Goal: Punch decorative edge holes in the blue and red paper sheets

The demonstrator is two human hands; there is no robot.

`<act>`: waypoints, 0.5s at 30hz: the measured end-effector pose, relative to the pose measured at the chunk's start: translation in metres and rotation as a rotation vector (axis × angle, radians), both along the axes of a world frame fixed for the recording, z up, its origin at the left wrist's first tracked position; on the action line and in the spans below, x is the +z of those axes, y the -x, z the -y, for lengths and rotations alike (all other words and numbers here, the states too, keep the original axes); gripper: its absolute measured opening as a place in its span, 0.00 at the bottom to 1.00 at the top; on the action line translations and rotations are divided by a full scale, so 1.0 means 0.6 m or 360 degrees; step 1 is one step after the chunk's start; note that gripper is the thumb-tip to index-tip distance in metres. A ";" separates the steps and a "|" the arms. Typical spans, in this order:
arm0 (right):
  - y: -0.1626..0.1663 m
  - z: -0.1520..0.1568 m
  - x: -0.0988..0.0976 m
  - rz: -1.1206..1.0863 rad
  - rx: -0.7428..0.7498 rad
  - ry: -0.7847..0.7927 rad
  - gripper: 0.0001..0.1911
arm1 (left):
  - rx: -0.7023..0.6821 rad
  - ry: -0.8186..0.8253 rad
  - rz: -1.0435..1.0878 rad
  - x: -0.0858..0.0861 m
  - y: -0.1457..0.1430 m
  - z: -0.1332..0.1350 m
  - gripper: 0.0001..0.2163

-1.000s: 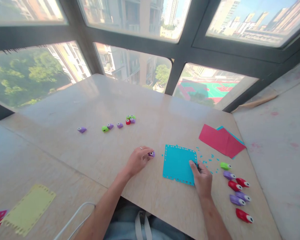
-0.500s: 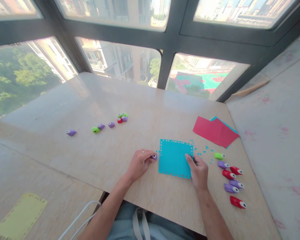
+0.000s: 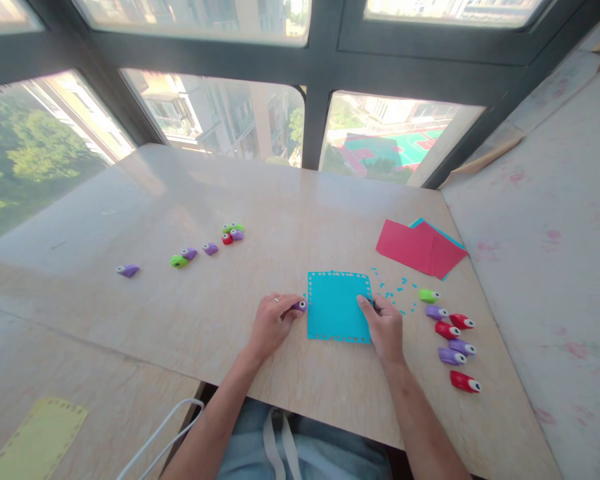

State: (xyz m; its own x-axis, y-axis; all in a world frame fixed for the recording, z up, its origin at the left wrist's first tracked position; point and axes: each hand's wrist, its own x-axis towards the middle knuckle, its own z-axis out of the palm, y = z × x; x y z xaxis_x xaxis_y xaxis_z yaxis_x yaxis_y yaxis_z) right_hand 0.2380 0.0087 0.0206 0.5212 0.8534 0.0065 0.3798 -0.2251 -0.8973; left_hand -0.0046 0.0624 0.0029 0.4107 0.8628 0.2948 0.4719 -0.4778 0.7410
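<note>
A blue sheet of paper lies in front of me, with small holes punched along its top, left and bottom edges. My right hand grips its right side, thumb on top and the other fingers underneath. At the sheet's left edge, my left hand is closed round a small purple craft punch, whose round end faces the paper. Whether the punch touches the sheet I cannot tell. Tiny blue paper bits are scattered to the right of the sheet.
Several red, purple and green craft punches lie at the right, more at the back left. Red paper over blue lies at the back right. A yellow punched sheet and a white cable are at the lower left.
The whole view has shifted slightly, so everything sits a little further left and mostly higher. The left hand and punch have drawn very slightly closer to the sheet's left edge; both grips are unchanged.
</note>
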 end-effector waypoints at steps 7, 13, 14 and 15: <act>0.004 -0.002 -0.001 -0.0012 0.0042 -0.0034 0.20 | 0.0011 -0.0008 0.0005 0.000 0.001 -0.002 0.09; 0.005 -0.004 -0.002 -0.0056 0.0064 -0.0006 0.19 | 0.0004 -0.0003 0.0008 -0.001 0.001 -0.004 0.09; 0.005 -0.004 -0.002 -0.0059 0.0062 -0.0003 0.19 | 0.0003 0.0000 0.0008 -0.001 0.001 -0.004 0.08; 0.006 -0.005 -0.003 -0.0062 0.0060 -0.0004 0.20 | 0.0000 0.0005 0.0006 -0.001 0.001 -0.004 0.08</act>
State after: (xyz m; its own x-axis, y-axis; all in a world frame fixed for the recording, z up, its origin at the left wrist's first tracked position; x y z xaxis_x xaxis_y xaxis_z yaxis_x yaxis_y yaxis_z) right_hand 0.2347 0.0117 0.0190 0.4883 0.8726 -0.0108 0.3529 -0.2088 -0.9121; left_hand -0.0049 0.0646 0.0023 0.4094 0.8638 0.2938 0.4692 -0.4755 0.7442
